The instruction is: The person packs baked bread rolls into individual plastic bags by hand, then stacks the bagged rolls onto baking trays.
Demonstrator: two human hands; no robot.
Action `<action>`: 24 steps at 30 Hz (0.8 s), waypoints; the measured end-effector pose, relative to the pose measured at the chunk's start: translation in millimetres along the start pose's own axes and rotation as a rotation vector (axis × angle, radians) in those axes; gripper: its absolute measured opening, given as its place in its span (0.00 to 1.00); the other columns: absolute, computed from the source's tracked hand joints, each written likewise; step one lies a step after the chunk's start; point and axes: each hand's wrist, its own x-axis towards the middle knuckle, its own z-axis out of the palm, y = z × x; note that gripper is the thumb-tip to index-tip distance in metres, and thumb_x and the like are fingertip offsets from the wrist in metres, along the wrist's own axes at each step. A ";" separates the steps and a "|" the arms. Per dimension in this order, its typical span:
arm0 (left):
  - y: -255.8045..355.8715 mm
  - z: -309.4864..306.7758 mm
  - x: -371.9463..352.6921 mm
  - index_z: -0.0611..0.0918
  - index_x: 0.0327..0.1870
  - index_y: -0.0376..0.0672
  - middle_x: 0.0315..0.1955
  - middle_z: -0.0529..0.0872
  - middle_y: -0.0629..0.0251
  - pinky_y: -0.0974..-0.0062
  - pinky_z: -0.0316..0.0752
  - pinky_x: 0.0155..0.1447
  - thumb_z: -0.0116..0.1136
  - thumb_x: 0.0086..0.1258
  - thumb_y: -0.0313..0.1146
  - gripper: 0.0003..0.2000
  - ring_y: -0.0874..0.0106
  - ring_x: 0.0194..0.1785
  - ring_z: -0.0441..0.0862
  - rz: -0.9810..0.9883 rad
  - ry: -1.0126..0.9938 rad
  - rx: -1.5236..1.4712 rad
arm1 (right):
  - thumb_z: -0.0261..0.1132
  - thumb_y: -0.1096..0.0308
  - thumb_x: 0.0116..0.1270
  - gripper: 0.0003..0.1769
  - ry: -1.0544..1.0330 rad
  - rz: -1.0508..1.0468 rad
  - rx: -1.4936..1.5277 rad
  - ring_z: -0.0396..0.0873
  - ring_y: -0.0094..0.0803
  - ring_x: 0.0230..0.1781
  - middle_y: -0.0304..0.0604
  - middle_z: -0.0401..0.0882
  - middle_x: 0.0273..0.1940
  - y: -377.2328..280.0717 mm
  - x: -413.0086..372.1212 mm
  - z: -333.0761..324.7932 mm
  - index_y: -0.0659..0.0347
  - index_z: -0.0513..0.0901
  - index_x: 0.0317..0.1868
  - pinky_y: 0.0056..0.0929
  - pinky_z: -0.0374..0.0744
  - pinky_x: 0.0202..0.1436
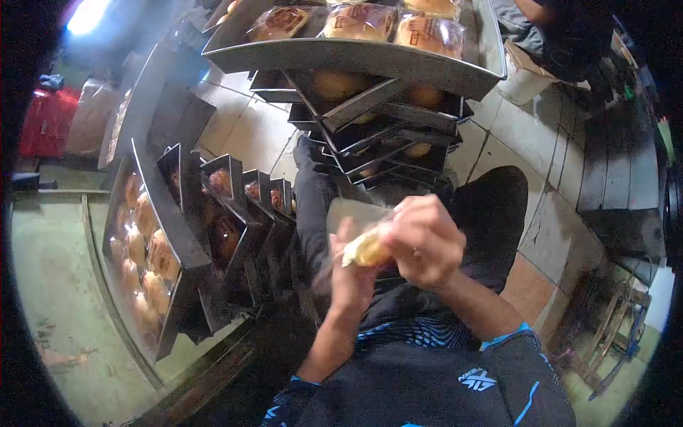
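Observation:
Over my lap, my right hand [430, 242] is closed around a small yellow bread roll [366, 251], whose pale end points left. A clear plastic bag [348, 212] spreads thin and see-through beside the roll, overlapping my left hand [348, 277]. The left fingers are raised behind the bag and roll, smeared by motion and partly hidden. Just beyond my hands stands a crisscross stack of metal trays [356, 60]. Bagged buns with brown printed tops [359, 23] lie in its top tray.
To my left, more dark trays [171, 213] stack beside a pale green surface [57, 270], with bagged buns [163, 256] in the upper one. Dark trays or boxes [619, 164] stand at the right. Light tiles [533, 132] cover the floor. Part of another person [569, 35] shows at top right.

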 end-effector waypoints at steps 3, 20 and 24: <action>0.9 -12.1 12.5 0.66 0.71 0.34 0.59 0.79 0.53 0.69 0.71 0.66 0.41 0.84 0.54 0.30 0.68 0.61 0.77 0.645 -0.014 0.493 | 0.70 0.73 0.69 0.07 0.061 0.598 0.185 0.79 0.28 0.35 0.41 0.80 0.35 1.8 -14.4 9.6 0.65 0.87 0.45 0.24 0.77 0.42; 70.6 -115.3 39.1 0.88 0.40 0.36 0.34 0.85 0.58 0.71 0.79 0.38 0.68 0.65 0.23 0.05 0.64 0.35 0.84 1.428 0.308 1.227 | 0.70 0.69 0.69 0.05 -0.356 0.648 0.411 0.81 0.30 0.35 0.43 0.80 0.40 53.7 -44.7 71.8 0.62 0.85 0.40 0.28 0.79 0.34; 59.6 -114.8 40.3 0.88 0.40 0.35 0.33 0.86 0.57 0.70 0.80 0.39 0.68 0.65 0.22 0.05 0.64 0.34 0.85 1.330 0.347 1.099 | 0.71 0.69 0.68 0.07 -0.395 0.308 0.152 0.79 0.30 0.32 0.42 0.79 0.34 58.4 -37.7 78.3 0.62 0.83 0.36 0.28 0.77 0.35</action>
